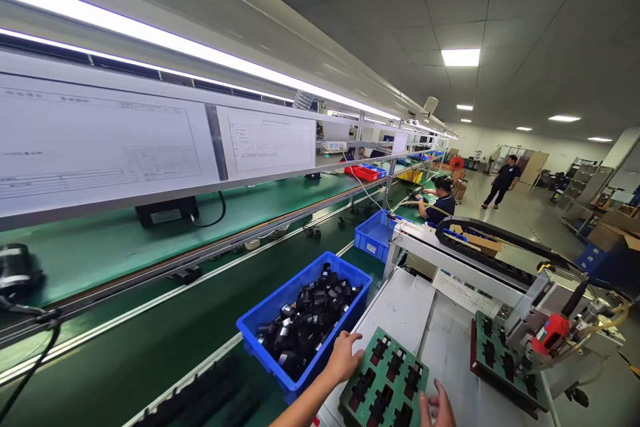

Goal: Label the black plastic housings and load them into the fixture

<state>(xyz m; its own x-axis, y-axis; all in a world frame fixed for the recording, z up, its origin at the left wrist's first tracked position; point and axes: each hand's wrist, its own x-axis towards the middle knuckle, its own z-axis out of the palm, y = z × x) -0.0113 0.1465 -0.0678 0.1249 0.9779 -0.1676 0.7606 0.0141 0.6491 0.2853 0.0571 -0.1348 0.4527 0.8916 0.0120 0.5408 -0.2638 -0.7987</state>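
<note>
A green fixture block (pixel 374 377) with several slots lies on the white machine bed in front of me, with black parts (pixel 383 400) set in the slots. My left hand (pixel 345 359) is at the block's left edge, index finger and thumb apart, with nothing visible between them. By the right edge is my right hand (pixel 438 405), partly cut off by the frame; its fingers are spread and the thumb is close to or touching the block. Left of the block, a blue bin (pixel 265 361) holds a heap of small black parts (pixel 305 320).
A second green fixture (pixel 493 353) sits under a machine head with a red part (pixel 550 333) at right. Behind stand a gantry beam (pixel 465 250) and another blue bin (pixel 373 240). A co-worker (pixel 441 203) sits farther along the line; another person (pixel 505 180) stands beyond.
</note>
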